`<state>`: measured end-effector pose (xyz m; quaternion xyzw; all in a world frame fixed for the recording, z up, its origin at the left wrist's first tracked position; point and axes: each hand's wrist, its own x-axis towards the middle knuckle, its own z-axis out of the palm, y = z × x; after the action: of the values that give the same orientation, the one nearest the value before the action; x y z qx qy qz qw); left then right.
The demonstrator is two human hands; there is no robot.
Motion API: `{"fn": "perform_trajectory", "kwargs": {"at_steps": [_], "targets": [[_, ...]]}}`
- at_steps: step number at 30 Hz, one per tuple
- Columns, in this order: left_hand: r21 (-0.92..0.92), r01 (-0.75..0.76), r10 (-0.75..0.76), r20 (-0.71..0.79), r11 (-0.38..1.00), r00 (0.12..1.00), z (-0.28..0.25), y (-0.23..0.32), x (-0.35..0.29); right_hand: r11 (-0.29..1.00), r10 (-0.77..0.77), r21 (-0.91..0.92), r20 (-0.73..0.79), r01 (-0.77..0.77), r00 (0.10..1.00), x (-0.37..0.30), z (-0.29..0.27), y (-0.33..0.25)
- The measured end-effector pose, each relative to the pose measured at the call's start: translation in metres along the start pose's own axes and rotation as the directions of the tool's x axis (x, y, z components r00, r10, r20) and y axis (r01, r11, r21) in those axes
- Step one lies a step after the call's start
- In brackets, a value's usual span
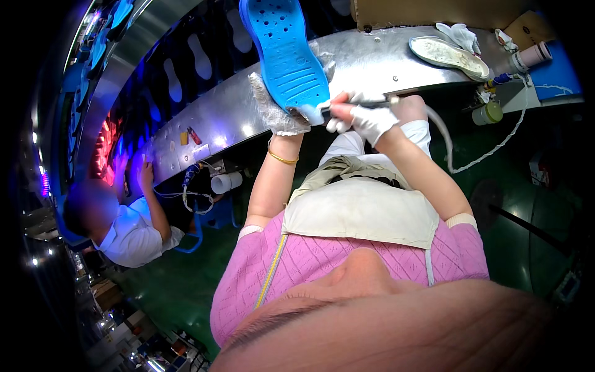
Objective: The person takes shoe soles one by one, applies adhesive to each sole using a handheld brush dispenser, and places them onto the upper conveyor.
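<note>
A bright blue shoe sole (288,53), dotted with small holes and ribbed across its lower part, is tilted up above the metal bench edge. My left hand (276,111), in a worn whitish glove, supports it from beneath, fingers wrapped behind it. In my right hand (370,123), gloved but with bare fingertips, is a brush (313,114) with pale bristles. Its bristles touch the near end of the sole. A pale hose (441,133) runs from beside my right hand.
A curved metal bench (372,59) spans the front, with a dark conveyor of soles (199,57) behind. At right lie a whitish sole (449,57), a glove (460,36) and a green-lidded jar (488,113). A co-worker (133,217) sits at left, near a white cup (226,182).
</note>
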<state>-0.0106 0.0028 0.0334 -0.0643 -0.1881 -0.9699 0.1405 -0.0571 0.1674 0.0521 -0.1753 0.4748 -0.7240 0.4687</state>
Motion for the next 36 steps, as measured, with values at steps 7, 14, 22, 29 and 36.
{"fn": "perform_trajectory", "kwargs": {"at_steps": [7,14,22,29,36], "targets": [[0.144,0.056,-0.047,-0.067,0.988,0.997,0.014,0.010,0.002,0.928,-0.311,-0.183,0.102,0.325,0.945,-0.011,0.002,0.007],[0.228,0.101,-0.083,-0.086,0.968,0.993,0.003,0.025,0.014,0.919,-0.267,-0.296,0.024,0.262,0.963,-0.007,-0.001,0.006],[0.143,0.165,-0.152,-0.102,0.976,0.983,0.012,0.037,0.015,0.971,-0.219,-0.098,0.021,0.220,0.975,-0.015,0.004,-0.009],[0.156,0.265,-0.245,-0.139,0.952,0.960,0.014,0.047,0.018,0.347,-0.617,-0.607,0.427,0.715,0.661,0.005,0.005,-0.010],[0.150,0.270,-0.245,-0.165,0.951,0.955,0.009,0.052,0.022,0.844,-0.126,-0.491,0.212,0.217,0.969,0.003,-0.003,-0.020]]}}
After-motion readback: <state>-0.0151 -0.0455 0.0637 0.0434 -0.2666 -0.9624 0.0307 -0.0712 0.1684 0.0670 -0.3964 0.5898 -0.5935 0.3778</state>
